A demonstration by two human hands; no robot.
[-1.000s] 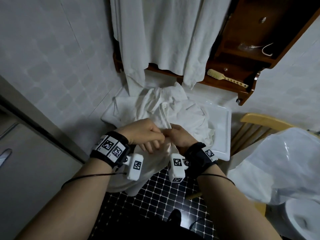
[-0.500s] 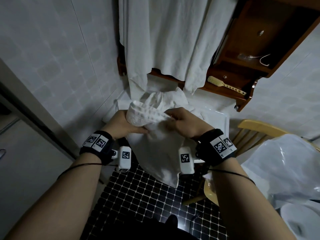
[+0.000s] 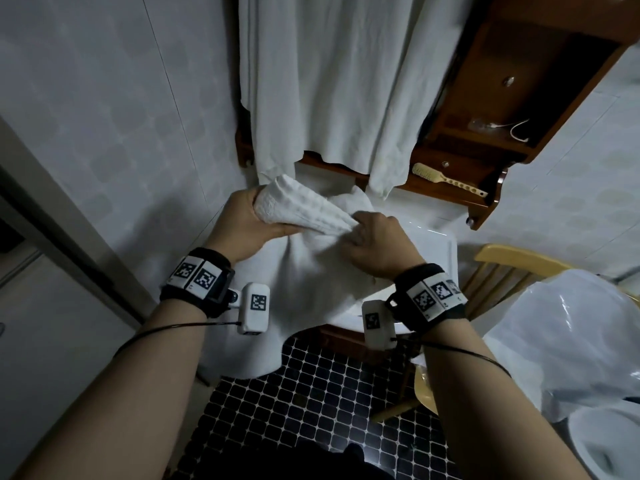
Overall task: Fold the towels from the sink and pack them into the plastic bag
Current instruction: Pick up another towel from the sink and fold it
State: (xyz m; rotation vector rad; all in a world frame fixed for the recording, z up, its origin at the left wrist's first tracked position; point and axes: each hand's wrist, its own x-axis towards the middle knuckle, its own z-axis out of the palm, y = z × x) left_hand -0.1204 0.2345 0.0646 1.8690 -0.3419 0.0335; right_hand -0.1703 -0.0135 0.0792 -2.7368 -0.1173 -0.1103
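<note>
The right hand (image 3: 375, 245) pinches the white waffle towel (image 3: 304, 216) at its gathered edge while the left hand (image 3: 242, 225) cups the bunched end, both raised over the sink (image 3: 440, 258). Best to run the pinches apart to opposite corners so the cloth hangs flat before folding; the plastic bag (image 3: 568, 341) waits on the right.

A white waffle-textured towel (image 3: 304, 211) was held up above the sink (image 3: 434, 258), one bunched end wrapped in the left hand (image 3: 242, 226) and a narrower gathered part pinched by the right hand (image 3: 377, 244). The rest of the cloth hung loose over the sink's front edge toward the floor. More crumpled white towels (image 3: 353, 202) lay heaped in the white rectangular basin behind. At right, a translucent white plastic bag (image 3: 571, 341) sat puffed up beside the sink.
</note>
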